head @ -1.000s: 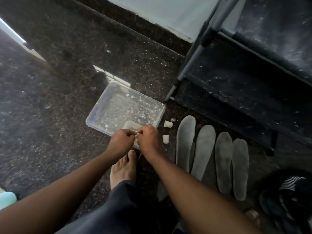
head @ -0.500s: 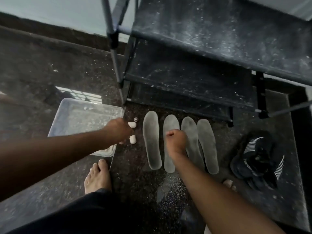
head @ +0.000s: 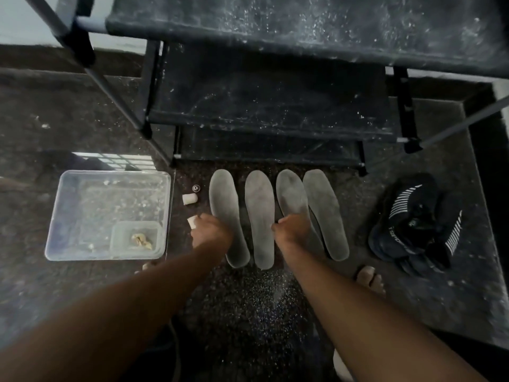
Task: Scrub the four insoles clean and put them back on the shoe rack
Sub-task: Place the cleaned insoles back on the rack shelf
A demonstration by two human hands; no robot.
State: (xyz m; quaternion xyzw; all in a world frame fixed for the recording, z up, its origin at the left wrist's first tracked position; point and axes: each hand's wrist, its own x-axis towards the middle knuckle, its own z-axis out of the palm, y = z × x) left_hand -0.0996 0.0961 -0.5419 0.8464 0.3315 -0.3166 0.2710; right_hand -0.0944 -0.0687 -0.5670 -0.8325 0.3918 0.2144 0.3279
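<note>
Four grey insoles lie side by side on the dark floor in front of the black shoe rack point(head: 270, 128): first insole point(head: 224, 199), second insole point(head: 259, 213), third insole point(head: 292, 194), fourth insole point(head: 325, 213). My left hand point(head: 210, 231) is down over the first insole's left edge, fingers curled, its tips at a small white piece point(head: 192, 221). My right hand point(head: 292, 230) hovers with curled fingers over the third insole, by the gap to the second. What either hand holds is hidden under the knuckles.
A clear plastic tub point(head: 68, 244) stands on the floor at the left with a small container point(head: 118, 230) and crumbs inside. Another white piece point(head: 189, 199) and a tiny cap point(head: 195, 188) lie beside it. Black shoes point(head: 413, 224) sit at the right. My bare foot point(head: 370, 279) is near them.
Both hands left the tub and moved right to the insoles. The left hand has come from the tub's edge to the first insole. The view swung right and up toward the rack.
</note>
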